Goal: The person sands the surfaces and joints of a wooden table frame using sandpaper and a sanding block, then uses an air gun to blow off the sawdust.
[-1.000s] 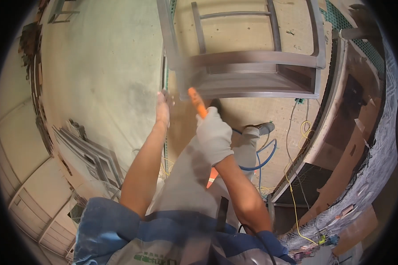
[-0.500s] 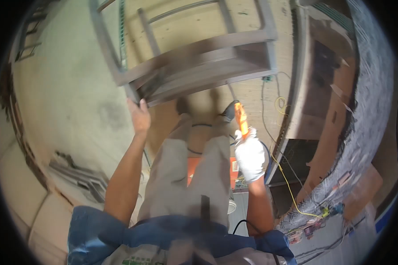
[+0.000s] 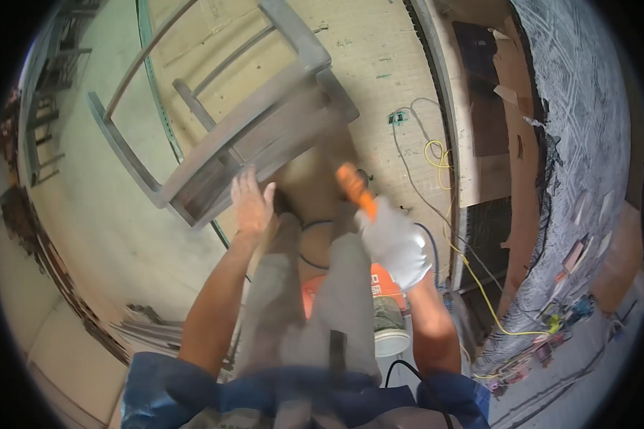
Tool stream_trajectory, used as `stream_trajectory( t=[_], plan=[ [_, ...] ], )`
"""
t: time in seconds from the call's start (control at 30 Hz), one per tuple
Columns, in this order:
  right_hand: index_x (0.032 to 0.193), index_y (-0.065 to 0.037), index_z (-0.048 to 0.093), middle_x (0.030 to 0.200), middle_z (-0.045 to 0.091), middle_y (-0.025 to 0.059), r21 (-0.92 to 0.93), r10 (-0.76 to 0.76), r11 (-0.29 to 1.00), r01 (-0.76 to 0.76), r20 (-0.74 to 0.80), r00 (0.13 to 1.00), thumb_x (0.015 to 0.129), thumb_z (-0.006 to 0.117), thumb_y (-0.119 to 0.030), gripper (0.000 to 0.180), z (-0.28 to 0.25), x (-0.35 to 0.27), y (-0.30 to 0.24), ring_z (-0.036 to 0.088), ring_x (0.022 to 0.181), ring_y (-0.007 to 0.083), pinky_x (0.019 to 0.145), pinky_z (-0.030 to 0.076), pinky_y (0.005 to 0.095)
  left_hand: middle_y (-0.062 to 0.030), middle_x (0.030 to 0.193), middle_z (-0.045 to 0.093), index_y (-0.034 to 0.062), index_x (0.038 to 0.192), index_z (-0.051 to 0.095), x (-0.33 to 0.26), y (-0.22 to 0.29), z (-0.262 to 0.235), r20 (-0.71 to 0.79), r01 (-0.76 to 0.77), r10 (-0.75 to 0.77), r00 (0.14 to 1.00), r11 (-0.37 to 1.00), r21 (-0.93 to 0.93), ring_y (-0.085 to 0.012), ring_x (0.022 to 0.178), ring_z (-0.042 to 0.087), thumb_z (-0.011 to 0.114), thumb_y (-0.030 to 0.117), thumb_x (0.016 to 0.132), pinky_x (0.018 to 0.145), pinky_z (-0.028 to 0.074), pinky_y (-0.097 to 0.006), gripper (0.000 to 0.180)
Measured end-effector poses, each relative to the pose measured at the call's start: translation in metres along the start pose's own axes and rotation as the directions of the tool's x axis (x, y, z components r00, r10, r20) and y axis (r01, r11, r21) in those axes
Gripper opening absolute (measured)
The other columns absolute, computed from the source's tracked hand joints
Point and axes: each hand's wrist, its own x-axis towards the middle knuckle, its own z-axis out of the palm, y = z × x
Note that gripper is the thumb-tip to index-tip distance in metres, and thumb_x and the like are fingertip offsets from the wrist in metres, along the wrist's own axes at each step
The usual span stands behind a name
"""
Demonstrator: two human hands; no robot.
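Floor (image 3: 100, 214): pale concrete, filling most of the view; it swung sideways over the last second as the head turned.
Wooden chair frame (image 3: 257, 136): grey, unfinished, tipped on its side at upper centre; 1 second ago it sat square across the top of the view, now it lies diagonal and nearer the left hand.
Trousers (image 3: 336, 300): grey-beige, the person's own legs, running down the middle between the 2 arms.
Bucket (image 3: 390, 314): orange and white, just right of the legs, partly hidden behind them.
Cables (image 3: 472, 272): 1 yellow and 1 grey, trailing across the floor at right, well apart from the chair frame.
Left hand (image 3: 252, 204): bare, fingers spread and flat, gripping nothing; it rests against or just beside the lower edge of the chair frame, though motion blur leaves contact uncertain.
Right hand (image 3: 396, 243): in a white glove, fingers closed round the orange tool.
Orange tool (image 3: 355, 187): its handle juts up out of the glove; it has dropped away from the frame to beside the legs, so the work on the wood looks paused while the left hand turns or steadies the piece.
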Motion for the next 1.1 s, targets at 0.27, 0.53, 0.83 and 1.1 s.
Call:
stream_trajectory(
  t=[0.27,0.53,0.83,1.1],
  plan=[
    [0.106,-0.005,0.057,0.083,0.072,0.0222,0.291,-0.157,0.949,0.125,0.087,0.984,0.099,0.065,-0.036,0.033,0.001,-0.024,0.035,0.072,0.079,0.0434,0.07,0.056,0.0536,-0.029,0.112,0.068,-0.0039,0.123,0.057,0.088,0.085,-0.006,0.244,-0.07,0.098,0.965,0.99,-0.121,-0.0467,0.108,0.065,0.069,0.033,0.097,0.092,0.052,-0.052,0.047],
    [0.121,-0.01,0.067,0.084,0.071,0.0187,0.433,0.173,0.899,-0.056,-0.235,0.956,0.095,0.072,-0.037,0.038,0.031,-0.132,0.188,0.071,0.074,0.0373,0.066,0.056,0.0485,-0.0251,0.118,0.071,0.0039,0.135,0.061,0.097,0.113,-0.002,0.45,-0.162,0.088,0.889,0.979,0.127,-0.0478,0.107,0.067,0.046,0.048,0.107,0.09,0.054,-0.055,0.054],
    [0.137,-0.001,0.057,0.118,0.069,0.0088,0.678,0.704,0.709,-0.193,-0.693,0.155,0.105,0.059,-0.024,0.04,-0.019,-0.412,0.516,0.064,0.103,0.0195,0.091,0.053,0.0322,-0.0314,0.113,0.07,0.0005,0.124,0.064,0.146,0.103,0.011,0.39,-0.264,0.137,0.911,0.919,0.294,-0.0526,0.11,0.063,0.043,0.058,0.106,0.092,0.05,-0.059,0.064],
    [0.15,-0.003,0.052,0.148,0.058,0.0195,0.274,0.412,0.809,-0.52,-0.895,0.169,0.098,0.07,-0.028,0.061,-0.184,-0.296,0.546,0.054,0.137,0.032,0.115,0.041,0.0402,-0.0305,0.105,0.072,-0.0011,0.106,0.072,0.178,0.097,0.023,0.277,-0.177,0.083,0.957,0.925,0.335,-0.0514,0.102,0.067,0.041,0.053,0.105,0.086,0.054,-0.058,0.062]
  ],
)
